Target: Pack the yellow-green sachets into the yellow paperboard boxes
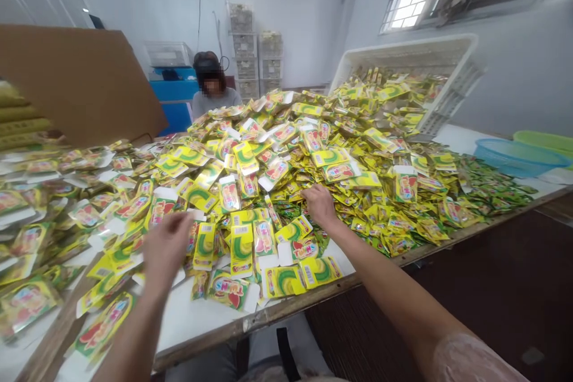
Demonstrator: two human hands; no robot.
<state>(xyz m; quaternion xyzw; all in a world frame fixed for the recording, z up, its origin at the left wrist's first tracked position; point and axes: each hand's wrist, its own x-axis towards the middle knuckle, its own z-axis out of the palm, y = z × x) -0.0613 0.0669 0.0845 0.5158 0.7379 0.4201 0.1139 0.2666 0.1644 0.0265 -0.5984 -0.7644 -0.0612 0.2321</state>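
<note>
A large heap of yellow-green sachets and printed cards covers the white table. My right hand reaches into the heap's near edge, fingers curled down among the packets; what they grip is hidden. My left hand hovers over the cards at the front left; it is blurred and seen from the back, so its fingers do not show clearly. Several flat cards lie between my two hands.
A tipped white crate spills packets at the back right. A brown cardboard sheet stands at the back left. Blue and green basins sit on the right. A person sits across the table. Stacked crates line the wall.
</note>
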